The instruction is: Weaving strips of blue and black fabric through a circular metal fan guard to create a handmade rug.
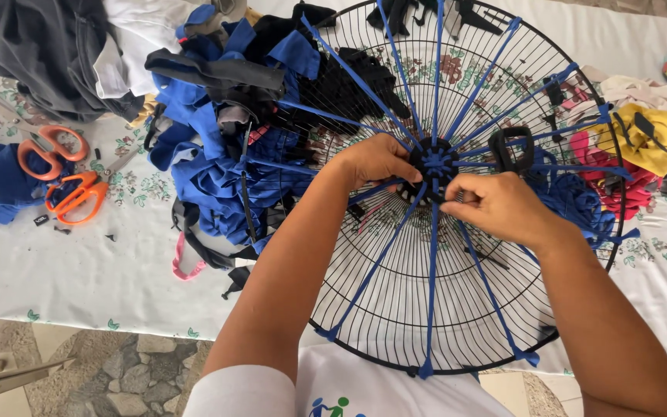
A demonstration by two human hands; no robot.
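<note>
Here, blue fabric strips (373,266) are running like spokes from the hub (434,164) of a black wire fan guard (395,324) out to its rim, each one knotted at the edge; the guard is lying flat on a white floral tablecloth (79,270), its near edge hanging over the table's border. Both hands are meeting at the hub. The left hand (376,161) is pinching a strip just left of centre, fingers clenched on it, while the right hand (496,205) is curling its fingers tight around another strip end just right of and below the hub. Judging by this, a strip is being tied or tensioned at the centre, which is calling for a firm pull and steady fingertips. Both forearms are reaching up from the near edge, wrists slightly bent inward. Around the guard are lying a heap of blue cloth scraps (210,170), orange-handled scissors (52,147) and colourful rags (642,135).
</note>
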